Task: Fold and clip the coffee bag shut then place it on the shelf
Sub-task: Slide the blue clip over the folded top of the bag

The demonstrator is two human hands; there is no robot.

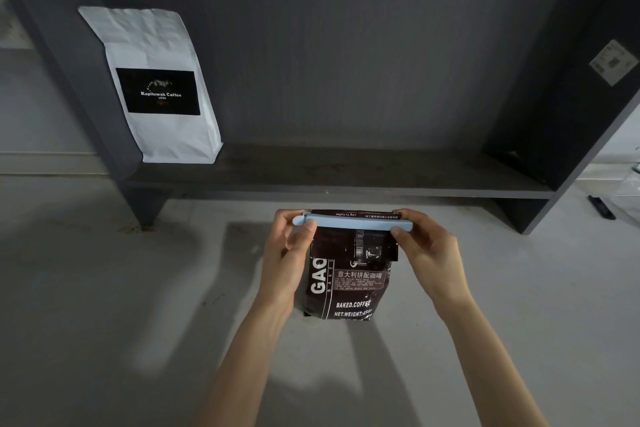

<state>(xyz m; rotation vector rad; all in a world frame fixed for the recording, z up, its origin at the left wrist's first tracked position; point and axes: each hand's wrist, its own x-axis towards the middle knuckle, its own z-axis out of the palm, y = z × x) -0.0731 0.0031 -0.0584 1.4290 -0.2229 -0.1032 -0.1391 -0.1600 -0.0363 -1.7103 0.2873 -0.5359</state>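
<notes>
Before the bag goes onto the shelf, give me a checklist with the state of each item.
1. Top of the dark coffee bag folded over: ok.
2. Blue clip spans the fold's full width: ok.
3. Clip snapped fully shut: cannot tell.
4. Left hand and right hand each pinch a clip end: ok.
5. Free room on the shelf right of the white coffee bag: ok.
6. Bag already on the shelf: not ok; it stands in front, below it.
</notes>
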